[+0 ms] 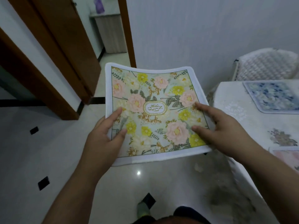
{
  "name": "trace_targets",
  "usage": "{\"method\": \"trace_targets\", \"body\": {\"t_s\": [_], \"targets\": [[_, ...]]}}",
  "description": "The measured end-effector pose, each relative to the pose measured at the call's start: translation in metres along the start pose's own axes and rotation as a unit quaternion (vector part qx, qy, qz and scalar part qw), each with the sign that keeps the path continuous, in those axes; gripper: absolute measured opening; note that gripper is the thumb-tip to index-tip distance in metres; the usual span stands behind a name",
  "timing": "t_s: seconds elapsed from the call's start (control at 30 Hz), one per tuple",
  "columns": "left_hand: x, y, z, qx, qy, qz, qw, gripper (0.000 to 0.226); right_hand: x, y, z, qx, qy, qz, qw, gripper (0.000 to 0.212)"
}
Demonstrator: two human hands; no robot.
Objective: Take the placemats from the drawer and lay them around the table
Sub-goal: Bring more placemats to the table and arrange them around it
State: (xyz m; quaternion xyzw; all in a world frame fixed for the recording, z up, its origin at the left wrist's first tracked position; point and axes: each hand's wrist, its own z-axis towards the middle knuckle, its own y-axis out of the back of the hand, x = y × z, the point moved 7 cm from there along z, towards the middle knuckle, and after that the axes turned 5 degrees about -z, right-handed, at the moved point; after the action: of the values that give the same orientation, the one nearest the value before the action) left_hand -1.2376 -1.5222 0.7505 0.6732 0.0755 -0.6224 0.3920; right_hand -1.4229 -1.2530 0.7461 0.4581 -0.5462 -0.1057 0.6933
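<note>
The left hand (103,135) grips the left edge of the floral placemat (155,110), thumb and a forefinger curled over the printed face, the rest of the fingers hidden under the mat. The right hand (221,128) lies on the mat's right side with its fingers fairly straight and spread on top of the print; whether its thumb or other fingers wrap under the edge cannot be told. Between the 2 hands the placemat is held up in the air above the floor (48,151), roughly level and sagging a little in the middle, its far corners curling upward. It has a white border, pink and yellow flowers, and an oval label at its centre reading GARDEN.

To the right of the held mat, close to its right edge but not touching it, stands the table (239,113) under a pale cloth. On the table, further right of the held mat, lies 1 blue placemat (273,96) flat near the far edge, and a pink placemat (289,159) shows partly at the picture's right border, nearer the person. Beyond the table, up and right of the held mat, is a chair (265,65) with a quilted white cover. Behind the held mat, to its upper left, is a brown door frame (127,29) and an open doorway. Below the mat, a foot in a green sock (143,209) stands on the glossy tiles.
</note>
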Motion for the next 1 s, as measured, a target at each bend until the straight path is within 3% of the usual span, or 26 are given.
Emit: {"method": "trace_targets", "body": {"t_s": [0.4,0.73,1.0], "targets": [[-0.036,-0.077,0.2,0.146,-0.097,0.04,0.984,0.057,-0.039,0.024,0.103,-0.127,-0.126,0.041,0.983,0.064],[-0.081,-0.189,0.358,0.161,-0.121,0.079,0.976,0.055,-0.114,0.073,0.266,-0.145,-0.154,0.08,0.974,0.063],[-0.101,-0.254,0.454,0.173,-0.119,0.064,0.976,0.055,-0.143,0.119,0.358,-0.149,-0.162,0.049,0.974,0.064]]}}
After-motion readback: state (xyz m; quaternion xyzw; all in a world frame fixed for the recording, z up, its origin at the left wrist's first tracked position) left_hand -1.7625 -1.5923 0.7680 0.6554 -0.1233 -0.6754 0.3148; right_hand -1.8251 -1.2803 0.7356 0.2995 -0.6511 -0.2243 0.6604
